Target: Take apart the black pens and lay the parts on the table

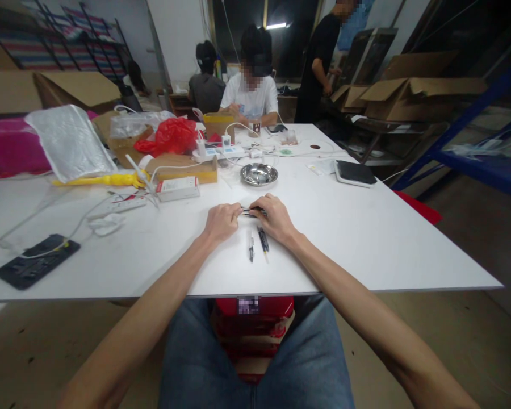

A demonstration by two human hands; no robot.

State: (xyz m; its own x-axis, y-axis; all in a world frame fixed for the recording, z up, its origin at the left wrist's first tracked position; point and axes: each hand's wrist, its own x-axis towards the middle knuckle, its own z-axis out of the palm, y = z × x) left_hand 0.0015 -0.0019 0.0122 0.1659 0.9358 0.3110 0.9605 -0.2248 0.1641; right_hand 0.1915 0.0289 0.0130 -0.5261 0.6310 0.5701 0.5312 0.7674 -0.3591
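Note:
Over the white table (357,238), my left hand (222,221) is closed, its thumb and fingertips pinching one end of a thin dark pen (246,209). My right hand (276,217) curls over the other end of it from the right; the fingers hide most of that part. Just below the hands lie a clear pen piece with a dark end (251,250) and a black pen (263,241) with a thin yellowish tip. Beyond the hands stands a shiny metal bowl (259,174), with small things in it too blurred to name.
To the left are a white-and-red box (177,189), a yellow tool (111,180), a power strip (117,207), and a dark device (37,261) with a cable. A black-and-white device (355,173) lies at right. A person (255,91) sits across the table.

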